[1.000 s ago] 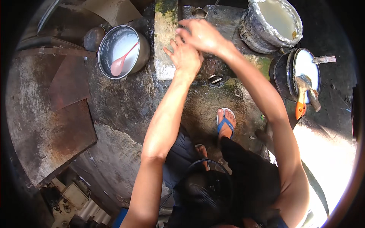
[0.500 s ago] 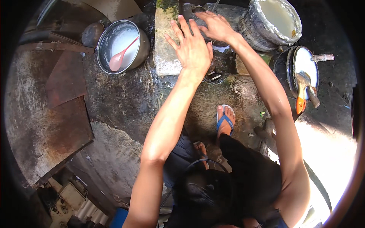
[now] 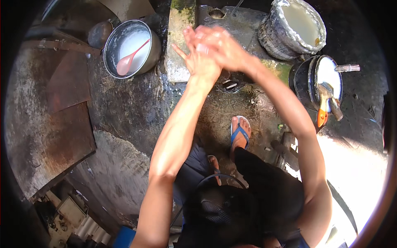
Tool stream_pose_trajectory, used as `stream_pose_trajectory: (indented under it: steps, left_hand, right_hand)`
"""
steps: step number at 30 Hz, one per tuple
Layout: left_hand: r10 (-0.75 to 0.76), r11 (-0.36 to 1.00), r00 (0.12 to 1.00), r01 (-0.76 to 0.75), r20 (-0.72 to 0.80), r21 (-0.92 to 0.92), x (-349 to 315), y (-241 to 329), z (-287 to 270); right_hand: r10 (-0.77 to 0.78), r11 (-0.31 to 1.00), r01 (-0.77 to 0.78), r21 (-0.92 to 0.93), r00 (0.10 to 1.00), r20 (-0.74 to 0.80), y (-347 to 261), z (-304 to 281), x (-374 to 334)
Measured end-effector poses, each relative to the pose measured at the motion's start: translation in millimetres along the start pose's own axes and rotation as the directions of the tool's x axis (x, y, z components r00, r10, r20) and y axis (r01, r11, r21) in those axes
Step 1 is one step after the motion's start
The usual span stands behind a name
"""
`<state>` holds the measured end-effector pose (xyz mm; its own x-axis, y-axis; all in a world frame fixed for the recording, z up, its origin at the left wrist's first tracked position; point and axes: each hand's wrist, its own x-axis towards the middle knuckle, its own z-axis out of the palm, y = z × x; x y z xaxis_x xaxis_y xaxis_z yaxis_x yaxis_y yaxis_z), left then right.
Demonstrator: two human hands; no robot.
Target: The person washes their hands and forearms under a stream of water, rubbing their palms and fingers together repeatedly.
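My left hand (image 3: 201, 65) is held out over the pale block, its little finger stretched away from the others. Across it lies my right hand (image 3: 229, 51), touching the back and fingers of the left. Motion smears the right fingers, so their pose is unclear. No object shows in either hand. Below them, in part covered, is a pale mossy stone block (image 3: 178, 66). Left of it stands a metal pot (image 3: 154, 62) with whitish liquid inside and a pink ladle (image 3: 125, 65) leaning in it.
At the upper right is a crusted bucket (image 3: 275, 39) of cloudy liquid. Nearer me, a dark bucket (image 3: 302, 76) holds white liquid, with an orange-handled brush (image 3: 322, 113) across its rim. A rusty sheet (image 3: 68, 128) lies at left. My sandalled foot (image 3: 240, 134) rests on stained ground.
My right hand has moved left and come over my left hand, which was apart from it with fingers spread. A round hole in the grey slab behind is now uncovered.
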<state>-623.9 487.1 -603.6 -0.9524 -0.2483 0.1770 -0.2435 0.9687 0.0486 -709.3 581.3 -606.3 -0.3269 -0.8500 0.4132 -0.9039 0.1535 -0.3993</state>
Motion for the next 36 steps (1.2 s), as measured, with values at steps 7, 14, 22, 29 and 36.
stream_pose_trajectory:
  steps: [7, 14, 22, 29, 36]
  left_hand:
    - [-0.048, 0.97, 0.998, 0.036, -0.042, -0.241, -7.8, 5.5, -58.7]
    - [-0.105, 0.947, 0.994, 0.107, 0.022, -0.302, 0.2, -3.6, -44.6]
    - [-0.298, 0.901, 0.946, 0.323, 0.127, -0.29, 15.6, -25.0, -32.3]
    - [-0.066, 0.24, 0.963, 0.27, 0.262, -0.933, 23.5, -35.4, -51.1]
    - [0.402, -0.006, 0.914, 0.07, 0.061, -0.998, 10.2, -9.0, -85.1]
  right_hand:
    - [0.47, 0.858, -0.411, 0.308, 0.871, -0.146, -30.6, -66.0, 16.0]
    - [0.183, 0.909, -0.182, 0.375, 0.983, 0.033, -69.5, -87.6, 8.5]
    - [0.234, 0.914, -0.249, 0.321, 0.969, 0.085, -62.3, -72.7, 0.0]
    - [0.421, 0.907, -0.404, -0.118, 0.857, 0.296, -52.0, -71.8, -3.7]
    - [0.439, 0.847, -0.531, 0.025, 0.727, 0.528, -51.7, -72.3, -4.2]
